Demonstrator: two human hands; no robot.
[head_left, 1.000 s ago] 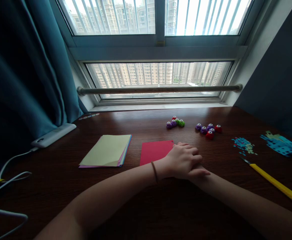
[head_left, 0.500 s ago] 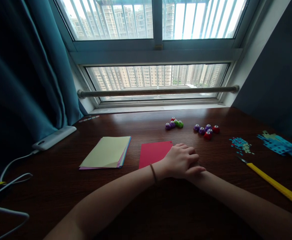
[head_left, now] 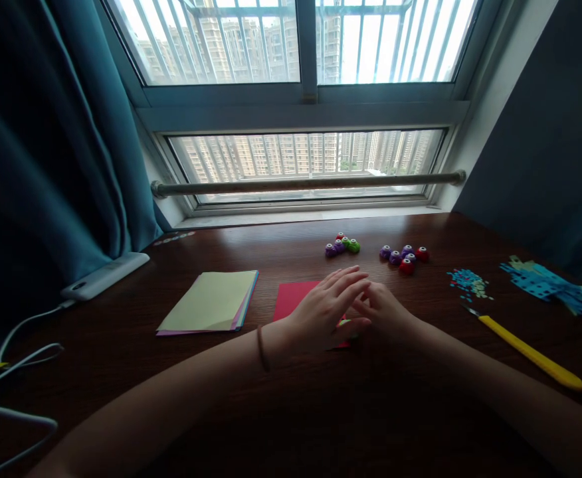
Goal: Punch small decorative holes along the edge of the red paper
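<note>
I found my left hand (head_left: 321,312), fingers spread, resting on the red paper sheet (head_left: 291,299); right hand (head_left: 385,311) adjoining, finger state undeterminable.

On my desk (head_left: 271,411) the stack of coloured paper (head_left: 211,302) lies flat, pale yellow on top. Left of the stack sits a white power bank (head_left: 105,275) with its cable (head_left: 22,325). Right of the stack, further back, are two clusters of small punches (head_left: 341,245) (head_left: 403,257), then confetti (head_left: 468,282), a yellow knife (head_left: 525,352) and, farthest right, blue punched strips (head_left: 545,284).
</note>
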